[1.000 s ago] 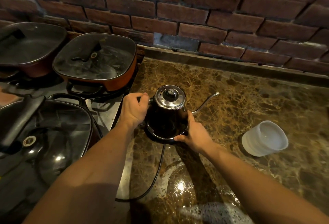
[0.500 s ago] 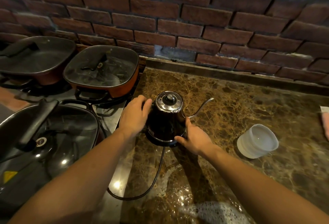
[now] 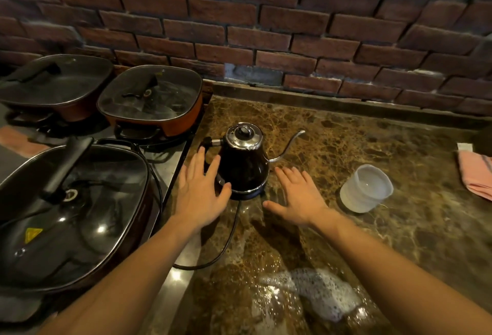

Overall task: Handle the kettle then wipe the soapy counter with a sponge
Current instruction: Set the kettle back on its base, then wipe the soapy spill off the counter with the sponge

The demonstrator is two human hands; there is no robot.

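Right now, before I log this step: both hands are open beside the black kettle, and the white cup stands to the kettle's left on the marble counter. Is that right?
Not quite. The head view shows the white cup to the right of the kettle, not left, on the marble counter. The rest holds: the left hand and right hand are open beside the kettle.

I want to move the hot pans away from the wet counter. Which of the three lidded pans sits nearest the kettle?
The orange-sided pan in the back row, right beside the counter edge, behind and left of the kettle. The other two sit farther left.
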